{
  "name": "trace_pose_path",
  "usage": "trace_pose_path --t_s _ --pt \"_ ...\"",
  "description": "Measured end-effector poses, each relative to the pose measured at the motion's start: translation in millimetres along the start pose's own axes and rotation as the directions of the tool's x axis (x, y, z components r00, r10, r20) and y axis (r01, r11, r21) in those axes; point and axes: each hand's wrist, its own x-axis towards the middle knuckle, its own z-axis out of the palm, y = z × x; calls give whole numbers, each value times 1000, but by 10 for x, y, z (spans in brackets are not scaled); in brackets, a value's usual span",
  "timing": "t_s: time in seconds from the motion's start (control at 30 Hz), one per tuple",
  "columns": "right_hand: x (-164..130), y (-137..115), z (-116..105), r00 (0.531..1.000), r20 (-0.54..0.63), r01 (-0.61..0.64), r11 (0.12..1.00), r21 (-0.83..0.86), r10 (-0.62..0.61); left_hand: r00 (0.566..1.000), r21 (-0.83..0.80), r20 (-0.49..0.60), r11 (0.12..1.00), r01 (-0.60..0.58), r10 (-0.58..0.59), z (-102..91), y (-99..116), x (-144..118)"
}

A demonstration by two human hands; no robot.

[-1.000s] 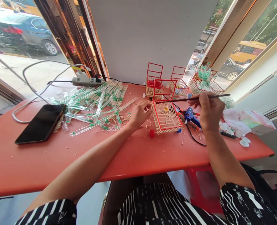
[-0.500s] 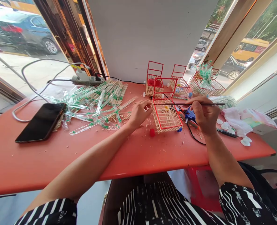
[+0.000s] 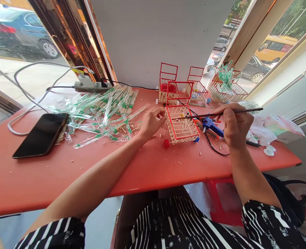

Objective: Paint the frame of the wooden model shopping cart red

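A small cart model (image 3: 181, 127) of pale sticks with red edges lies on the red table (image 3: 147, 166). My left hand (image 3: 151, 122) touches its left side, fingers bent against the frame. My right hand (image 3: 235, 124) grips a thin dark stick (image 3: 248, 110) held almost level, its tip reaching over the top of the cart. A blue glue gun (image 3: 212, 125) lies just beside my right hand. A red cap (image 3: 166, 143) sits on the table in front of the cart.
Three more red-framed stick carts (image 3: 168, 84) stand at the back. A pile of wrapped chopsticks (image 3: 106, 110) lies to the left, a black phone (image 3: 41, 134) further left, and a power strip (image 3: 87, 85) with cables behind. White cloth and scraps (image 3: 268, 133) lie at right.
My right hand dipped the dark stick lower over the cart, then raised it a little and drew it rightward. My left hand stayed on the cart's left side.
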Motion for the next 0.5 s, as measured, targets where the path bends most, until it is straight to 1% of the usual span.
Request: trace_pose_path --t_s 0.1,0.2,0.3,0.5 --pt "-69 -83 -42 1000 23 -4 1000 14 3 1000 8 -1 1000 5 -5 -1 10 2" --pt "-124 -168 -81 999 38 21 998 62 -23 1000 13 0 1000 4 -4 -8 24 0" --pt "-148 -218 -127 998 14 54 992 110 -56 1000 14 4 1000 5 -5 -14 29 -1" --pt "-171 -266 -214 998 -9 57 986 159 -57 1000 3 6 1000 9 -9 -12 25 3"
